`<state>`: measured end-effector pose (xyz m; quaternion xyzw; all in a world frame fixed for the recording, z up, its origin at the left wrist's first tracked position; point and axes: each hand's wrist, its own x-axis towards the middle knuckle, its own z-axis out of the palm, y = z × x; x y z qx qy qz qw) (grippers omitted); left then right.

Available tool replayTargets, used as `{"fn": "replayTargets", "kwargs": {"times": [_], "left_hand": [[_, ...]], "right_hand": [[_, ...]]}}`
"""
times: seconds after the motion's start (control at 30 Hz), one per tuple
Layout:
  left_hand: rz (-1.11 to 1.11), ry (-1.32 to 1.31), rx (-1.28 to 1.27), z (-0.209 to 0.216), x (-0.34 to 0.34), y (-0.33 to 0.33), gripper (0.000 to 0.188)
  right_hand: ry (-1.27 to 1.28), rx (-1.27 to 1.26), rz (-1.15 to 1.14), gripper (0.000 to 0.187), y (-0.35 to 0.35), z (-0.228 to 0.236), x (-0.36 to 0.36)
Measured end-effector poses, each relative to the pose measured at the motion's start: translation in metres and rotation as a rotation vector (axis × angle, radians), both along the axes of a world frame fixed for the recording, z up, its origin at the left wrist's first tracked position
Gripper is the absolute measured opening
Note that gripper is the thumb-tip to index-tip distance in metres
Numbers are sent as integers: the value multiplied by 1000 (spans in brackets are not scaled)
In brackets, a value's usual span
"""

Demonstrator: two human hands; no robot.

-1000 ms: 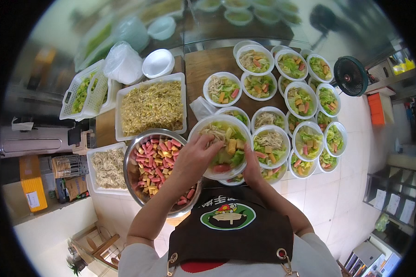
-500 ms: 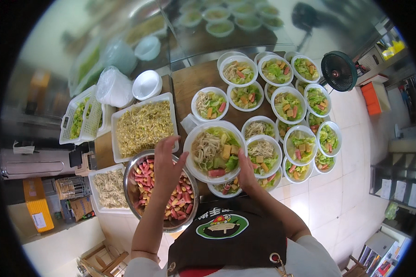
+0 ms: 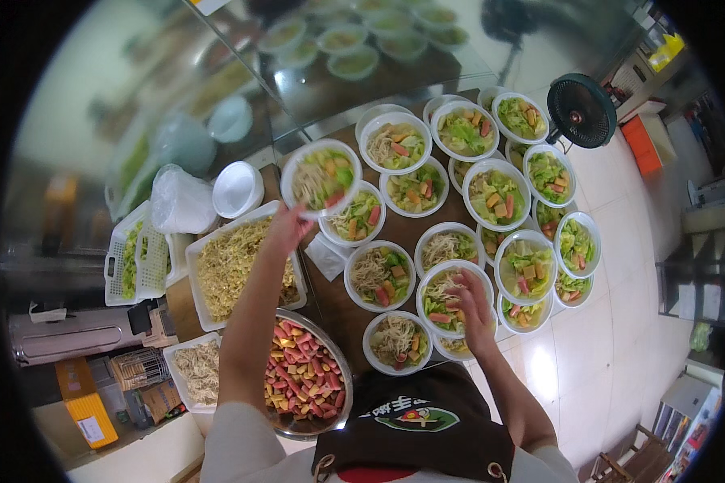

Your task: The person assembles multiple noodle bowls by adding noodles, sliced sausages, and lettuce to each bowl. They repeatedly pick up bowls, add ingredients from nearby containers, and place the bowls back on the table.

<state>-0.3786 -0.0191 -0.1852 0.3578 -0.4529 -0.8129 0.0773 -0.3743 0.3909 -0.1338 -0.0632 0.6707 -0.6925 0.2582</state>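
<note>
My left hand [image 3: 287, 230] grips the near rim of a white bowl [image 3: 322, 179]. Lettuce, pale shreds and pink and yellow pieces fill this slightly blurred bowl. It is held up at the far left of the bowl group, partly covering another filled bowl [image 3: 354, 216]. My right hand [image 3: 475, 310] is bent with its fingers apart, over the right side of a filled bowl [image 3: 439, 304]; whether it touches the rim I cannot tell. Beside that stand a bowl with shreds and lettuce [image 3: 380, 276] and a similar one [image 3: 396, 343] nearest me.
Several filled bowls [image 3: 495, 195], some stacked, cover the table's right. On the left are a sprout tray [image 3: 238, 270], a steel bowl of pink and yellow pieces [image 3: 306, 374], a shred tray [image 3: 195, 370], a lettuce basket [image 3: 151, 262] and empty bowls [image 3: 238, 190]. A fan [image 3: 580, 111] stands far right.
Both hands were around a filled bowl close to me. Now my left hand holds a filled bowl farther away and to the left, while my right hand is apart from it, over other bowls.
</note>
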Motion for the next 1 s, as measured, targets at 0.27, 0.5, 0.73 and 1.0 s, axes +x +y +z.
{"fn": "replayTargets", "kwargs": {"times": [0.27,0.5,0.73,1.0], "left_hand": [[201,-240,-82,-122,-102,-69,27],[-46,-524,-458,-120,-90,-72,32],[-414,9,-783,-53,-21,49,24],[-758,-88,-454,-35,54,248,30]], "right_hand": [[-84,219,-344,41,112,-18,65],[-171,208,-354,36,128,-30,64],[-254,183,-293,25,126,-44,55],[-327,143,-167,31,90,-85,51]]}}
